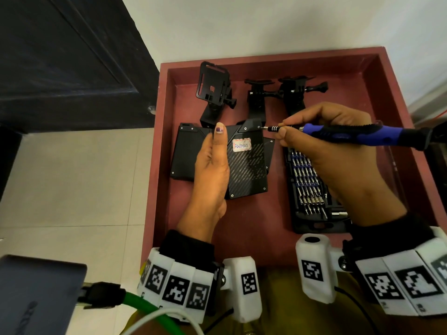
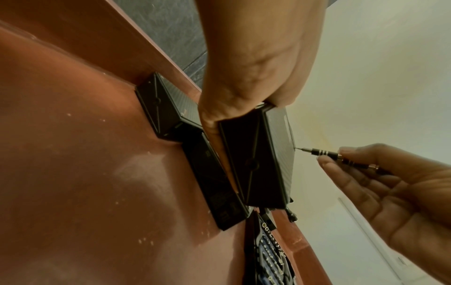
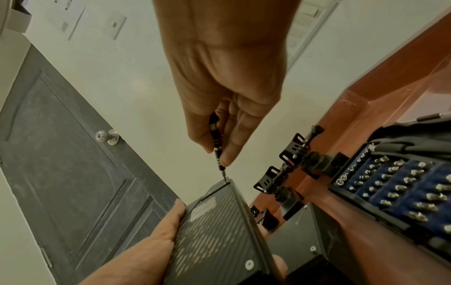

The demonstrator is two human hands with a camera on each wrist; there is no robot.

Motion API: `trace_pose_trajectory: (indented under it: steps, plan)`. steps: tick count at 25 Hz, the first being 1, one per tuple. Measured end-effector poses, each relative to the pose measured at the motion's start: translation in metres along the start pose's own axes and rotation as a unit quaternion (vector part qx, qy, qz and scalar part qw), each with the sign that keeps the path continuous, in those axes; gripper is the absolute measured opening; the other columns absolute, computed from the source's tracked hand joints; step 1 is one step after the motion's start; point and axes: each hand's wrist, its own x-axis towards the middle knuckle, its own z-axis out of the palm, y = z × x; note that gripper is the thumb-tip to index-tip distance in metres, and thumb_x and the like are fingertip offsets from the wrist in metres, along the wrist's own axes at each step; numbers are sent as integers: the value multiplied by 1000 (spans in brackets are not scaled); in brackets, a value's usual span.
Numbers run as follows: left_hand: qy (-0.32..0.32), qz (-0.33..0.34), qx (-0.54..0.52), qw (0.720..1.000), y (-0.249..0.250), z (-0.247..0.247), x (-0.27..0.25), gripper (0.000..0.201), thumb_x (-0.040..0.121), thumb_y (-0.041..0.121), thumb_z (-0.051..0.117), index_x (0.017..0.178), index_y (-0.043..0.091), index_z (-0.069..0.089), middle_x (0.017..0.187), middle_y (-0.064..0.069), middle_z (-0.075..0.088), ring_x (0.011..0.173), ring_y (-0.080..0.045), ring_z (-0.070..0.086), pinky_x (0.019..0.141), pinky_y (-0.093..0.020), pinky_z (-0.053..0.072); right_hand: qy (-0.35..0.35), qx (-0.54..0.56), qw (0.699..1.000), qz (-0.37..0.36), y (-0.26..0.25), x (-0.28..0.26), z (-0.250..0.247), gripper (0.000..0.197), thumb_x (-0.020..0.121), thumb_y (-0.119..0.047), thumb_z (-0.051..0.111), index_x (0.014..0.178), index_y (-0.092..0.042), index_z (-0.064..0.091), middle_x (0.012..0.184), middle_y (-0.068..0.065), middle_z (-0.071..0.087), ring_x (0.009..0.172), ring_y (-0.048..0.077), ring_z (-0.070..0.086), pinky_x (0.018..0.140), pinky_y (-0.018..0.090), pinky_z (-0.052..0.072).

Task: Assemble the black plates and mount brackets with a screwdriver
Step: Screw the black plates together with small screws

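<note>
My left hand (image 1: 212,165) grips a black plate (image 1: 246,165) with a white label, lifted above the red tray (image 1: 266,226); the thumb lies on its top face. My right hand (image 1: 326,146) holds a blue-handled screwdriver (image 1: 350,134), fingertips pinching its shaft, and the tip sits on a screw at the plate's far right corner (image 3: 225,181). In the left wrist view the plate (image 2: 258,164) is held on edge and the screwdriver (image 2: 324,154) meets its upper corner. Another black plate (image 1: 183,153) lies flat at the left. Three black mount brackets (image 1: 212,90) stand at the tray's back.
An open case of screwdriver bits (image 1: 309,189) lies at the tray's right side. A further black plate (image 1: 269,151) peeks out under the held one. A dark door (image 1: 60,56) and tiled floor are left of the tray. A grey device (image 1: 36,293) with cables sits at the lower left.
</note>
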Motion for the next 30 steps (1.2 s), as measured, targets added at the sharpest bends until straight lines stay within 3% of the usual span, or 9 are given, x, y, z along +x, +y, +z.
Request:
trace_pose_trajectory:
  steps: [10, 16, 19, 30]
  plan:
    - [4, 1, -2, 1000, -2, -1, 2, 54, 74, 64, 47, 99, 20, 62, 109, -9, 71, 107, -27, 66, 100, -53, 47, 7, 21, 1000, 10, -1, 0, 2, 7, 76, -12, 74, 75, -16, 69, 79, 14, 70, 75, 37, 68, 73, 53, 56]
    - [-5, -4, -9, 1000, -3, -1, 2, 63, 75, 65, 46, 108, 15, 63, 112, -12, 70, 109, -28, 65, 100, -54, 46, 4, 27, 999, 17, -2, -1, 1, 6, 79, -5, 73, 78, -8, 68, 79, 16, 71, 74, 33, 69, 74, 47, 57]
    - [-9, -17, -6, 1000, -5, -3, 5, 68, 79, 71, 48, 116, 17, 63, 115, -8, 70, 113, -25, 63, 103, -52, 45, 6, 35, 999, 21, -2, 0, 2, 6, 79, -3, 72, 78, -7, 68, 78, 17, 70, 74, 35, 68, 74, 49, 56]
    - [-10, -31, -1, 999, -7, -3, 5, 76, 73, 75, 47, 118, 16, 62, 112, -7, 71, 110, -24, 65, 101, -52, 46, 12, 33, 999, 26, -2, 0, 2, 7, 77, -6, 73, 74, -8, 68, 76, 16, 69, 75, 37, 68, 73, 55, 54]
